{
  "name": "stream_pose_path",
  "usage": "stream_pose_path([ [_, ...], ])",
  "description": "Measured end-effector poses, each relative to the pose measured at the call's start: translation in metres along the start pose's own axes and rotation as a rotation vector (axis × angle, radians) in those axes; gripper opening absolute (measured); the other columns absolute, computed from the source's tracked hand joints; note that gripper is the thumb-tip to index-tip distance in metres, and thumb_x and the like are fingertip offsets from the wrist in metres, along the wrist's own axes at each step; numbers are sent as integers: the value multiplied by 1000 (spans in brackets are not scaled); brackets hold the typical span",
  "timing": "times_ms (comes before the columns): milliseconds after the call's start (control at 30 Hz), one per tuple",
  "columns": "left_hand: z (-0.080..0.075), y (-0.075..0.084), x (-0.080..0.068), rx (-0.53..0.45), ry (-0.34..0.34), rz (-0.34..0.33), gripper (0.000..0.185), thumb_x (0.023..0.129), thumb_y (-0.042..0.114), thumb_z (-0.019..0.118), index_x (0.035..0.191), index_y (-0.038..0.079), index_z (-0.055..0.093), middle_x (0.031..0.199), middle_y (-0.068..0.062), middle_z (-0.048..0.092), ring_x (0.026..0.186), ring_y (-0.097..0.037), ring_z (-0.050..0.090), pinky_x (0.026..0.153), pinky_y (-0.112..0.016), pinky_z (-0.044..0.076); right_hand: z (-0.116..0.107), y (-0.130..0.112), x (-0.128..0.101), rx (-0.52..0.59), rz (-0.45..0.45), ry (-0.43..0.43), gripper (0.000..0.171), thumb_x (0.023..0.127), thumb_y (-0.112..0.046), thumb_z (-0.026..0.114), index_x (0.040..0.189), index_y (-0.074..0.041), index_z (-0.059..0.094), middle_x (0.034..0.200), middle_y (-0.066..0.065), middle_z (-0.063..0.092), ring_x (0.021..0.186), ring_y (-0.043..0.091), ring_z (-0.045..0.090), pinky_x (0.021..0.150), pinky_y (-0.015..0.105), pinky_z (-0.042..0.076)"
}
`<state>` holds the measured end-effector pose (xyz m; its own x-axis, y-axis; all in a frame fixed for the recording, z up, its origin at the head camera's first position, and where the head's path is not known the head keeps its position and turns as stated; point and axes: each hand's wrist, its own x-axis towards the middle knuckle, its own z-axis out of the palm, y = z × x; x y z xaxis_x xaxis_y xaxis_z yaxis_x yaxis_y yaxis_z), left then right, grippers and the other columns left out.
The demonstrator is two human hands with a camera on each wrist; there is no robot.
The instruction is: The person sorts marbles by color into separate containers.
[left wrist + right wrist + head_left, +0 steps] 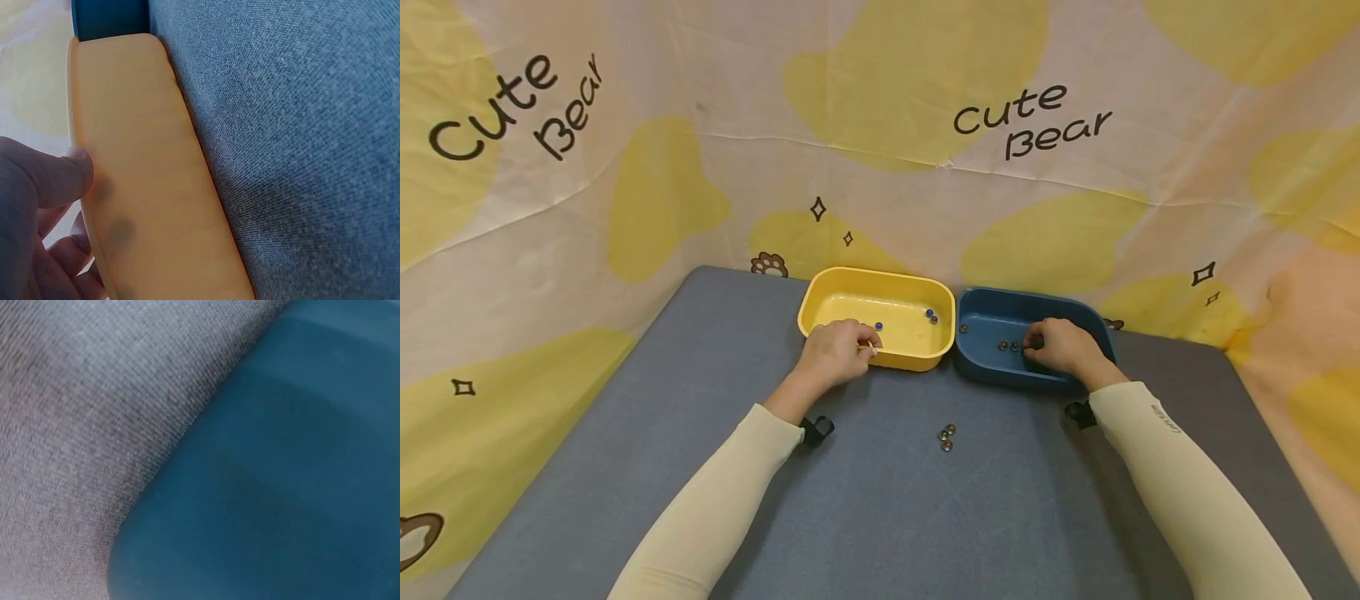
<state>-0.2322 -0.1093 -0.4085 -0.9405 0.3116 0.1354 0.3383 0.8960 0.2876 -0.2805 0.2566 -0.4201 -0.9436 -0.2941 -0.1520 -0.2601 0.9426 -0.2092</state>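
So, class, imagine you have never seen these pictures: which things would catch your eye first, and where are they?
Two tubs stand side by side at the far edge of the grey table: a yellow tub and a blue tub. The left hand reaches over the yellow one's near rim, the right hand into the blue one. Three small marbles lie in front of them.

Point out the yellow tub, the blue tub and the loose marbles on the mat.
yellow tub point(942, 310), head view, right rim.
blue tub point(992, 374), head view, near wall.
loose marbles point(947, 437), head view, middle of the cluster.
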Motion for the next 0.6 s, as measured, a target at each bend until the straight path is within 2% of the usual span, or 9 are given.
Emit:
stream_pose_path([
  [167, 0, 0, 0, 1, 1, 2, 7, 80, 31, 59, 83, 32, 64, 78, 12, 58, 68, -6, 52, 61, -28, 39, -5, 3, -3, 37, -1, 8, 32, 79, -29, 58, 109, -18, 56, 99, 9, 58, 81, 23, 56, 61, 39, 43],
  [300, -1, 1, 0, -6, -5, -2, 6, 80, 31, 59, 83, 32, 64, 78, 12, 58, 68, -7, 52, 62, -29, 39, -13, 3, -9, 99, -6, 24, 44, 82, -37, 53, 121, -18, 48, 115, 15, 52, 97, 31, 52, 72, 48, 42],
  [433, -1, 1, 0, -14, -7, -1, 6, 80, 30, 59, 82, 32, 64, 78, 11, 58, 68, -7, 52, 62, -28, 39, -22, -1, -18, 151, -22, 46, 54, 83, -51, 46, 125, -17, 45, 124, 16, 46, 111, 35, 44, 83, 55, 35],
  [600, -2, 1, -1, -21, -4, 2, 6, 80, 30, 58, 82, 32, 64, 78, 11, 58, 67, -7, 51, 62, -29, 39, -28, -10, -29, 158, -20, 59, 64, 79, -61, 43, 126, -18, 43, 128, 14, 42, 115, 34, 40, 87, 56, 32],
])
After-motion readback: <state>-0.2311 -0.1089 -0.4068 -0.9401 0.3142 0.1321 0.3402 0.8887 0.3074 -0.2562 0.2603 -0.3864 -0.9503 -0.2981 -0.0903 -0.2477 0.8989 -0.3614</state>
